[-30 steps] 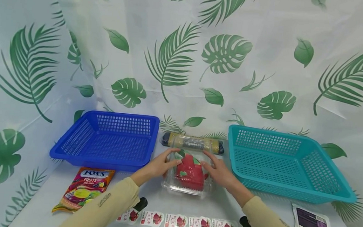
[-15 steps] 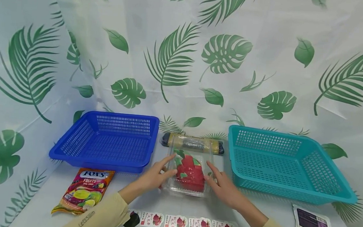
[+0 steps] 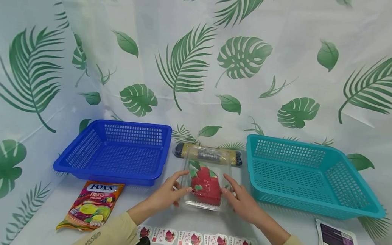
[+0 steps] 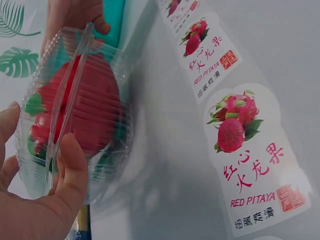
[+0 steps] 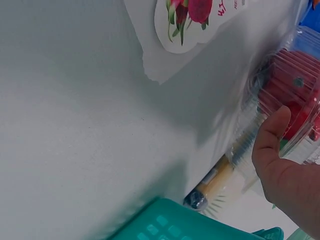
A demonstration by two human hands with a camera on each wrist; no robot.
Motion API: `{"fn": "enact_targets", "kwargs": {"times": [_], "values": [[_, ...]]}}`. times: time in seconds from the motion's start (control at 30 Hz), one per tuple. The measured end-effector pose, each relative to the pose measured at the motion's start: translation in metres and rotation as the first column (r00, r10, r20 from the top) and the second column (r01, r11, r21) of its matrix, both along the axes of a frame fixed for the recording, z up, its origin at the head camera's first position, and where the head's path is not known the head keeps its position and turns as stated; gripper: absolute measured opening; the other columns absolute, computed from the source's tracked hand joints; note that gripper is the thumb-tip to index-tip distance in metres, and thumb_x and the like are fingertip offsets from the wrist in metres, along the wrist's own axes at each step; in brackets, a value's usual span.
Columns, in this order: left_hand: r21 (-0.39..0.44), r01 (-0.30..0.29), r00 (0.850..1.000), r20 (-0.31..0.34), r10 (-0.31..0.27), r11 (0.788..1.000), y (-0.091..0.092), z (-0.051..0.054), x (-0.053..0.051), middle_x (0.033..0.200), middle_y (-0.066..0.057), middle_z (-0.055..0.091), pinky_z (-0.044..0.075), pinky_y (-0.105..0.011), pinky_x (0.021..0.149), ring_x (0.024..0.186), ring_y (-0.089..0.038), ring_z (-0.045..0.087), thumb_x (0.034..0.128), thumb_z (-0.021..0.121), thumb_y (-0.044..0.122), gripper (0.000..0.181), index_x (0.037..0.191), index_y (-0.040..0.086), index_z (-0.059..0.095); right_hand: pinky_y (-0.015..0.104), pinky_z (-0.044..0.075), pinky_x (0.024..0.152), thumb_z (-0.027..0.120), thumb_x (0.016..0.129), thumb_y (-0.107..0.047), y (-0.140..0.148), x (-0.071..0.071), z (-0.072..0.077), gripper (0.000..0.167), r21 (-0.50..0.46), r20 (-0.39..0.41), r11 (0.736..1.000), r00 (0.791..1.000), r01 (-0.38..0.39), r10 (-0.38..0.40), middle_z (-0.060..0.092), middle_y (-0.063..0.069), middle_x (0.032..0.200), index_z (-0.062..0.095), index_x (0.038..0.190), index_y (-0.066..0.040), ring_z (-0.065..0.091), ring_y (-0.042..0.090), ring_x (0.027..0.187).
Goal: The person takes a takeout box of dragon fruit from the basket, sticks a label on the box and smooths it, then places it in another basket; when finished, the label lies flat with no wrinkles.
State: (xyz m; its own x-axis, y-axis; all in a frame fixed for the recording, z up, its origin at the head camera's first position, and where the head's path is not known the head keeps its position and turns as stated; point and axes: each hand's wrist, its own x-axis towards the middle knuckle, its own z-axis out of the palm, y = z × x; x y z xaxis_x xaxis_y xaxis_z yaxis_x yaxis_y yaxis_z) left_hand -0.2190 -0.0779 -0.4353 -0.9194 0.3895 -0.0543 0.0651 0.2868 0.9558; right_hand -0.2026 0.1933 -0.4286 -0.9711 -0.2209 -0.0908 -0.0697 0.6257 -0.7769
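Observation:
A clear plastic clamshell box [image 3: 226, 166] with a red dragon fruit [image 3: 207, 182] inside lies mid-table, its lid down. At the box's left side, my left hand [image 3: 167, 190] holds the rim; its thumb and fingers lie on opposite sides of that rim in the left wrist view. My right hand [image 3: 241, 202] holds the right side with bent thumb and fingers. Thumb contact with the box shows in the right wrist view; the other fingers there are mostly hidden. Between the forearms lies a strip of red pitaya stickers [image 3: 194, 241].
A blue basket [image 3: 160, 165] stands left and a teal basket [image 3: 252, 172] right. Behind the box lies a yellow, dark-ended package [image 3: 180, 150]. A Fox's candy bag [image 3: 91, 206] is front left; a purple-and-white pouch [image 3: 340, 244] is front right. Patterned sheeting [image 3: 182, 117] rises behind.
Both hands have drawn back from the box's upper sides and lid to its nearer side edges. The box has barely moved. Baskets and packages are where they were.

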Motion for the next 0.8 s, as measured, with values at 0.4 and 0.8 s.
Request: {"fn": "enact_targets", "kwargs": {"times": [0.4,0.8], "values": [[0.015,-0.003,1.000,0.011,0.003,1.000,0.0021,0.0022,-0.0033,0.088,-0.011,0.048,0.054,-0.048,0.061,0.064,-0.019,0.050,0.0968,0.063,0.028,0.064,0.151,0.014,0.032,0.032,0.048,0.061,0.053,0.102,-0.032,0.0011,-0.0059,-0.0017,0.062,-0.049,0.000,0.999,1.000,-0.015,0.015,0.046,0.012,0.101,0.027,0.154,-0.012,0.049,0.022,0.076],[0.020,0.004,1.000,0.023,-0.004,1.000,0.0003,0.0001,-0.0020,0.095,-0.012,0.047,0.054,-0.044,0.061,0.072,-0.019,0.049,0.0975,0.062,0.029,0.064,0.152,0.015,0.032,0.037,0.052,0.067,0.053,0.101,-0.034,0.0018,-0.0047,-0.0009,0.062,-0.079,0.035,0.997,0.999,-0.011,0.014,0.048,0.013,0.111,0.027,0.155,-0.017,0.052,0.026,0.085]]}}
